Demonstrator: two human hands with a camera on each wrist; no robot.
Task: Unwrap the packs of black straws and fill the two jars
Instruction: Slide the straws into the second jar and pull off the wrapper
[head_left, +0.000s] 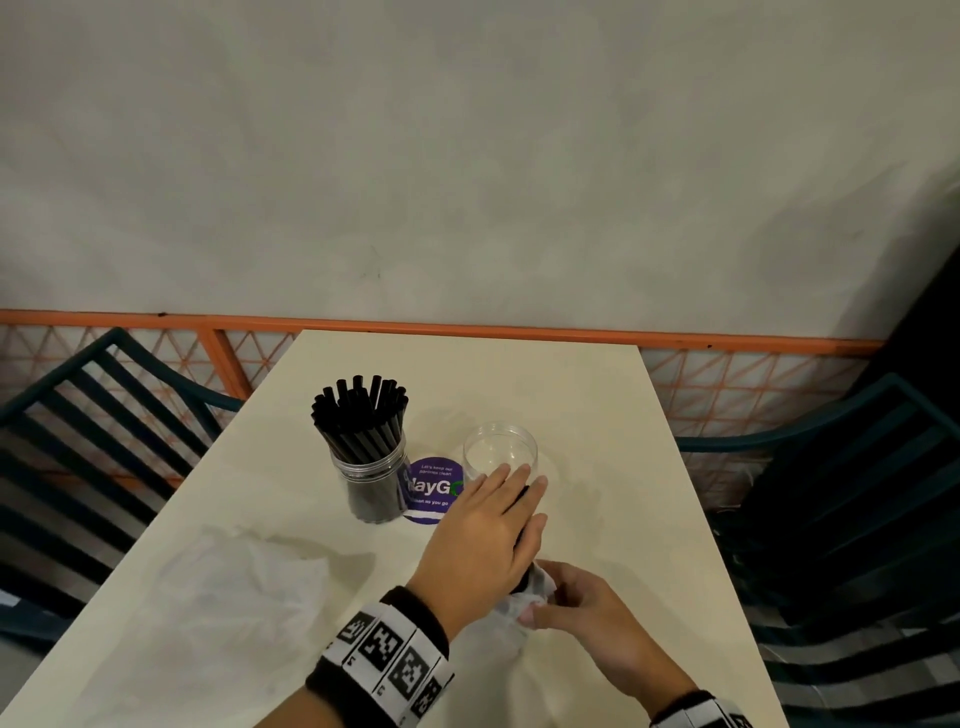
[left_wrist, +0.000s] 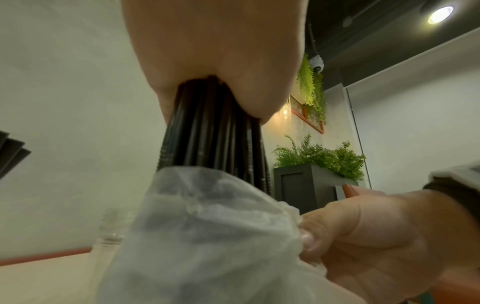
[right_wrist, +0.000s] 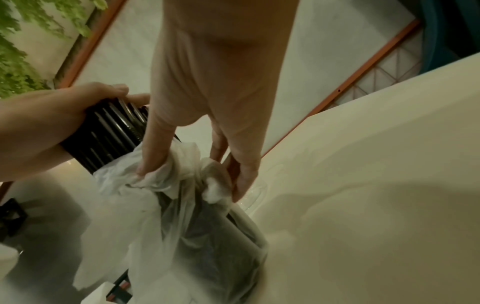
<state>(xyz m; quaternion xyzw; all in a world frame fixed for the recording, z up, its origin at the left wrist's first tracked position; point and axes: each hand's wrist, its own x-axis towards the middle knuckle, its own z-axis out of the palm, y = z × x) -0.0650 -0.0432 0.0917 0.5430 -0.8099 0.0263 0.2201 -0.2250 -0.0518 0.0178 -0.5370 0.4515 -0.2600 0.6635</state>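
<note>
My left hand (head_left: 488, 530) grips a bundle of black straws (left_wrist: 213, 133) just in front of the empty clear jar (head_left: 501, 452). The near end of the bundle is still inside a thin translucent wrapper (right_wrist: 202, 226). My right hand (head_left: 576, 597) pinches the bunched mouth of that wrapper between thumb and fingers (right_wrist: 153, 164). In the right wrist view the left hand (right_wrist: 39, 127) is curled round the bare part of the straws (right_wrist: 109, 131). A second jar (head_left: 371, 467), packed with upright black straws, stands to the left of the empty one.
A crumpled empty wrapper (head_left: 244, 577) lies on the cream table (head_left: 597, 415) at the near left. A round purple sticker (head_left: 434, 491) sits between the jars. Dark green slatted chairs (head_left: 93, 431) flank the table, and an orange rail (head_left: 467, 330) runs along the wall behind.
</note>
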